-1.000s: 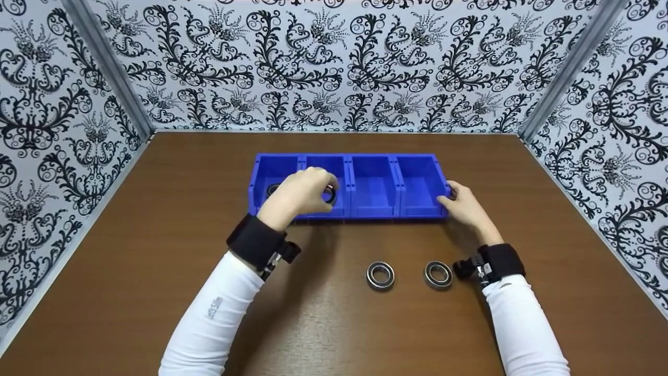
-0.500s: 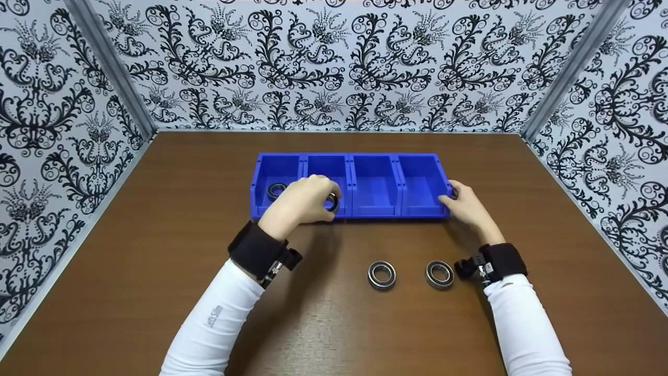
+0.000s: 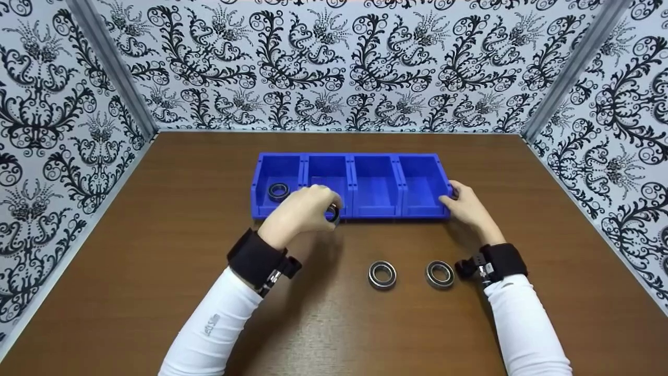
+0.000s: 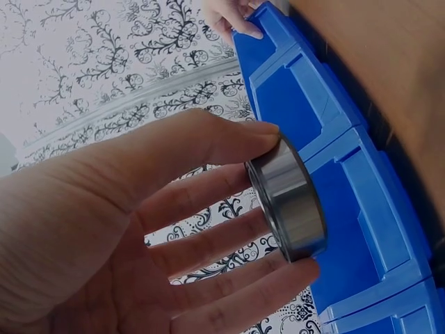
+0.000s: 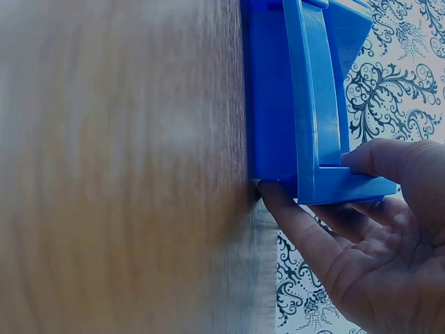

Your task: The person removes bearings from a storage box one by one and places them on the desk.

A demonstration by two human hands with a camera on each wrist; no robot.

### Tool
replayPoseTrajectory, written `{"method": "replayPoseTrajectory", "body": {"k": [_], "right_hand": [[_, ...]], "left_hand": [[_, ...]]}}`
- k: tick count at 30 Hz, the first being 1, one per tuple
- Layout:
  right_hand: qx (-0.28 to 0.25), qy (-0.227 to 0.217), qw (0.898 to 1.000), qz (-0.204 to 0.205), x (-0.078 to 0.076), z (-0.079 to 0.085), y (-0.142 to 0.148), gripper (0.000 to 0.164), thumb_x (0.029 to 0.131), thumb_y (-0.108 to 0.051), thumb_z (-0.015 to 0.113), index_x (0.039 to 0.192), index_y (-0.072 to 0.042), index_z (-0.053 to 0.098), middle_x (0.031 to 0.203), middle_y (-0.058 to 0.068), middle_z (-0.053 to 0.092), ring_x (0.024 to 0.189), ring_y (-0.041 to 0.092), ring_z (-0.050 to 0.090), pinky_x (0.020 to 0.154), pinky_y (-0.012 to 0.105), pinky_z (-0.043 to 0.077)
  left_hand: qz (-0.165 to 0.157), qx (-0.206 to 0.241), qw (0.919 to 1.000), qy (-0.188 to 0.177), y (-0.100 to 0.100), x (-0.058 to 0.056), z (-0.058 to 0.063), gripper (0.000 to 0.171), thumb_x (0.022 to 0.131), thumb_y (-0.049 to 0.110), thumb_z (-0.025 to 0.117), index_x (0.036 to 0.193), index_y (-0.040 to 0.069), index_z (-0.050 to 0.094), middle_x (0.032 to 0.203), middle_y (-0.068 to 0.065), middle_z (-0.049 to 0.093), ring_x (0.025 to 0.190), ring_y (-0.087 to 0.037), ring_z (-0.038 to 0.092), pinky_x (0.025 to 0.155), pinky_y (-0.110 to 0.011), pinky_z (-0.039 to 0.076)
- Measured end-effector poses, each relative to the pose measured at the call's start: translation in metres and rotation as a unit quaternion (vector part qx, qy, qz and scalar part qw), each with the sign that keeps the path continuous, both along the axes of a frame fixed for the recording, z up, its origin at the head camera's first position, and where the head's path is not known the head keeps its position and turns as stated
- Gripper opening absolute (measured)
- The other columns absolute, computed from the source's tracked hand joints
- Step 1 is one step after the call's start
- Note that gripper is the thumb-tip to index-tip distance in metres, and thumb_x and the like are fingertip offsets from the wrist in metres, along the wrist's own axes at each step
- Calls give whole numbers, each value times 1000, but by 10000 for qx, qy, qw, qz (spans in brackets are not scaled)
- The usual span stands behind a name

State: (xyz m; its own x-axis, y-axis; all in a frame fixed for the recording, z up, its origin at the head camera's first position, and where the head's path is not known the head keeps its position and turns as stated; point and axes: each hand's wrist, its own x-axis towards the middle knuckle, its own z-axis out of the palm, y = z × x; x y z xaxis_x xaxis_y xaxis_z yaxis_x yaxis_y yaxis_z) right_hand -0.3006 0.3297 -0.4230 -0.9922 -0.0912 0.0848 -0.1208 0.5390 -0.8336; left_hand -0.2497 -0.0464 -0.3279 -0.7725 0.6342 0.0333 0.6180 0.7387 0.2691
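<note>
My left hand (image 3: 302, 211) pinches a ball bearing (image 4: 288, 202) between thumb and fingertips, tilted on edge. In the head view it overlaps the front wall of the second compartment from the left of a blue divided bin (image 3: 376, 211). A second bearing (image 3: 278, 192) lies in the leftmost compartment. At the bin's right end, my right hand (image 3: 468, 208) grips the side wall, thumb over the edge and fingers outside and beneath, as the right wrist view (image 5: 341, 188) shows.
Two more bearings, a left one (image 3: 382, 275) and a right one (image 3: 439, 274), lie flat on the brown table (image 3: 334, 334) in front of the bin. Patterned wall panels (image 3: 334, 68) stand behind the table and at both sides.
My left hand has drawn toward me with the bearing, from over the second compartment to the bin's front edge. The leftmost bearing shows more fully now. The right hand keeps its grip.
</note>
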Motion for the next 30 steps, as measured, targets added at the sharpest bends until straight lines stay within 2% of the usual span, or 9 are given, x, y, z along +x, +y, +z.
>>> {"method": "replayPoseTrajectory", "body": {"k": [3,7,14,23,30], "right_hand": [[69,33,10000,6,-1,-1,1,43,102,2,52,141,19,46,132,38,59,114,31,62,83,12,50],[157,58,9999,4,-3,-2,1,44,102,2,51,141,21,45,132,40,58,116,36,61,82,11,48],[-36,-71,9999,66,1,1,0,47,103,2,51,145,20,41,135,40,56,117,36,61,82,13,51],[-39,-130,9999,45,-3,-2,2,49,103,3,48,147,22,37,135,42,54,118,37,60,80,14,51],[135,-99,9999,-6,-3,-2,2,48,103,3,48,145,23,37,134,43,54,116,34,60,79,12,49]], "left_hand": [[-10,17,10000,-50,0,3,-1,28,82,11,81,110,6,78,115,-12,74,108,-32,69,91,-49,58],[22,110,9998,-160,-1,6,-3,27,80,10,81,107,7,79,109,-12,74,101,-31,70,84,-48,60],[-63,91,9996,-265,-2,12,-7,20,81,8,79,101,8,78,101,-11,72,90,-26,64,78,-46,58],[-49,45,9995,-301,-1,19,-12,19,83,10,81,101,9,79,100,-9,71,90,-26,65,78,-45,58],[-193,-61,9992,-330,1,21,-16,27,81,7,80,108,6,79,104,-10,73,93,-27,68,81,-46,60]]}}
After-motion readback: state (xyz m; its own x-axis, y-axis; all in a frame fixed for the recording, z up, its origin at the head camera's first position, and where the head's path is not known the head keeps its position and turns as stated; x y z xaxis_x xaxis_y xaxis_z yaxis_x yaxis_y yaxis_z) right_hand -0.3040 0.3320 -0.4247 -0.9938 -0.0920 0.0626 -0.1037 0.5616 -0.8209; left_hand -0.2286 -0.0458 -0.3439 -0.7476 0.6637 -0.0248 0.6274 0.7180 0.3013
